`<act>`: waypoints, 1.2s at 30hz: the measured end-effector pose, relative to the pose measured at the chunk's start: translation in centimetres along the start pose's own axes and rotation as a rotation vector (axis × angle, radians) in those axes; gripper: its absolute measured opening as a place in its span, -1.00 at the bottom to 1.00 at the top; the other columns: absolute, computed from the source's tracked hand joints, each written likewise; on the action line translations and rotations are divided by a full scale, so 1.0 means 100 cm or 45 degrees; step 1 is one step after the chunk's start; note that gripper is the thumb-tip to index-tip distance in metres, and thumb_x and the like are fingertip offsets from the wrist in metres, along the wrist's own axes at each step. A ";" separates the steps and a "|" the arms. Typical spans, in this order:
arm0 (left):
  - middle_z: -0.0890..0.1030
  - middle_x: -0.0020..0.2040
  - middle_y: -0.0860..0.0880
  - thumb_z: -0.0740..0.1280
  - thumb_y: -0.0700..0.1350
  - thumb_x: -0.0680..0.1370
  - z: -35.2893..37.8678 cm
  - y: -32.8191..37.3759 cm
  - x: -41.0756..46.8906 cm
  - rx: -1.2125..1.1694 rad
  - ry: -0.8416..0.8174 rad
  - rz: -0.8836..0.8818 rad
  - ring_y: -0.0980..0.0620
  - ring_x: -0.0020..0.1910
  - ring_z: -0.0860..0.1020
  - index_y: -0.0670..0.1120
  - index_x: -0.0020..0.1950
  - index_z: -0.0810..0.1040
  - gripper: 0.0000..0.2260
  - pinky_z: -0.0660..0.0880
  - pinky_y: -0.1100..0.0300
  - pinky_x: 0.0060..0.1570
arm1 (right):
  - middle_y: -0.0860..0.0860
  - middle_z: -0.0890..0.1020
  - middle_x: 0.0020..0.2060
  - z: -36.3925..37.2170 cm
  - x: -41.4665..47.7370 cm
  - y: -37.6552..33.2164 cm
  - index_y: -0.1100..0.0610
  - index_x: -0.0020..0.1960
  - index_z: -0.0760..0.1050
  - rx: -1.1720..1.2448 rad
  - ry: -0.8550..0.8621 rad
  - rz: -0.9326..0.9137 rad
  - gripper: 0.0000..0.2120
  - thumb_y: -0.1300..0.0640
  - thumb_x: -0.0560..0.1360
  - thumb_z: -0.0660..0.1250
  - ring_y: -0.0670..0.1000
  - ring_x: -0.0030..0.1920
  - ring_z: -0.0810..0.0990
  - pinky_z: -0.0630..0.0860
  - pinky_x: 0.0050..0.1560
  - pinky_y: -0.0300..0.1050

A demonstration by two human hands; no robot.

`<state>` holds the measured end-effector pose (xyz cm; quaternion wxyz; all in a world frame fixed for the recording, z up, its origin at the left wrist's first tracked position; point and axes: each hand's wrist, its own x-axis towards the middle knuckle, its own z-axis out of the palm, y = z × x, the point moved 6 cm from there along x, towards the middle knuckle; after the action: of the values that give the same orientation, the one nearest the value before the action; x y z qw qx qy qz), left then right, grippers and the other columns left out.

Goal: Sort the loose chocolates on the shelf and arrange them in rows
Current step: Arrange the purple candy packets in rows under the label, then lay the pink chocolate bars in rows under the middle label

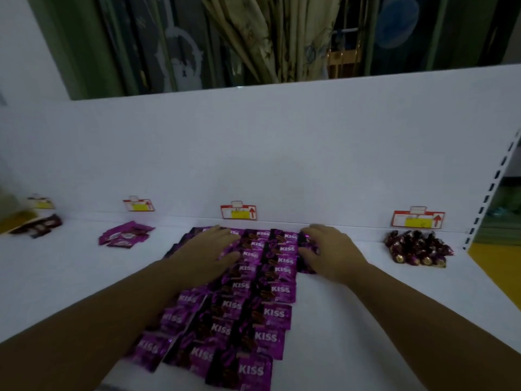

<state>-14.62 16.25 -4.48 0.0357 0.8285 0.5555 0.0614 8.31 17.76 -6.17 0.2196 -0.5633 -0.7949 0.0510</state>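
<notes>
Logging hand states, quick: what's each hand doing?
Left hand: open, flat on the shiny purple KISS chocolate packets.
Right hand: curved over them; grip cannot be told.
</notes>
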 end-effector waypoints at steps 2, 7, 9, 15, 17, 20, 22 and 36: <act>0.28 0.46 0.01 0.07 0.12 0.61 -0.004 -0.009 -0.011 -0.015 -0.006 -0.056 0.02 0.44 0.18 -0.01 0.47 0.25 -0.55 0.08 0.14 0.41 | 0.06 0.37 0.39 0.007 -0.004 -0.044 0.01 0.42 0.28 -0.106 -0.117 -0.114 -0.52 -0.13 0.55 0.16 0.08 0.40 0.29 0.20 0.41 0.02; 0.41 0.35 -0.01 0.08 0.11 0.61 -0.026 -0.034 -0.032 -0.069 0.054 -0.149 0.01 0.32 0.33 -0.01 0.43 0.32 -0.58 0.23 0.13 0.33 | 0.06 0.06 0.53 0.015 -0.019 -0.139 0.00 0.52 0.06 -0.294 -0.261 -0.452 -0.44 -0.18 0.59 0.03 0.05 0.52 -0.02 -0.12 0.50 0.10; 0.44 0.34 -0.04 0.08 0.09 0.61 -0.034 -0.046 -0.045 -0.085 0.086 -0.162 0.00 0.30 0.35 -0.02 0.40 0.35 -0.61 0.25 0.12 0.31 | 0.07 0.05 0.53 0.015 -0.018 -0.169 0.00 0.52 0.05 -0.308 -0.259 -0.518 -0.44 -0.18 0.59 0.03 0.05 0.52 -0.03 -0.12 0.50 0.08; 0.32 0.45 0.00 0.06 0.12 0.61 -0.054 -0.118 -0.111 0.039 0.113 -0.197 0.03 0.43 0.24 -0.01 0.44 0.30 -0.57 0.14 0.14 0.40 | 0.09 0.15 0.50 0.054 -0.007 -0.251 0.06 0.51 0.11 -0.319 -0.288 -0.527 -0.34 -0.27 0.51 -0.07 0.07 0.50 0.08 0.02 0.49 0.02; 0.32 0.45 0.02 0.05 0.15 0.60 -0.060 -0.152 -0.135 0.075 0.126 -0.186 0.04 0.42 0.25 0.02 0.43 0.31 -0.57 0.16 0.13 0.41 | 0.10 0.15 0.50 0.071 -0.006 -0.284 0.07 0.51 0.11 -0.312 -0.308 -0.506 -0.31 -0.28 0.50 -0.11 0.06 0.49 0.09 0.04 0.48 0.01; 0.25 0.49 0.05 0.02 0.15 0.61 -0.069 -0.196 -0.172 0.079 0.158 -0.192 0.02 0.47 0.16 0.07 0.44 0.28 -0.57 0.08 0.06 0.44 | 0.09 0.08 0.53 0.095 -0.004 -0.330 0.06 0.52 0.06 -0.293 -0.343 -0.486 -0.42 -0.17 0.60 0.03 0.05 0.52 0.02 -0.01 0.50 0.01; 0.20 0.51 0.05 0.03 0.11 0.62 -0.069 -0.224 -0.193 0.026 0.127 -0.230 0.03 0.49 0.10 0.06 0.46 0.25 -0.59 0.01 0.08 0.44 | 0.08 0.06 0.53 0.106 -0.001 -0.354 0.05 0.53 0.05 -0.295 -0.355 -0.477 -0.43 -0.16 0.60 0.04 0.05 0.52 0.00 -0.04 0.50 0.00; 0.22 0.49 0.11 0.08 0.13 0.61 -0.031 -0.309 -0.183 -0.221 -0.057 -0.156 0.13 0.45 0.18 0.10 0.46 0.21 -0.58 0.09 0.21 0.39 | 0.07 0.15 0.51 0.150 0.065 -0.382 0.08 0.53 0.06 -0.418 -0.477 -0.428 -0.42 -0.11 0.59 0.11 0.05 0.50 0.09 -0.02 0.50 0.01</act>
<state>-50.21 11.03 -6.49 0.1233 0.7880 0.5968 0.0883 -32.85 12.43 -5.17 -0.0194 -0.4323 -0.9014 -0.0121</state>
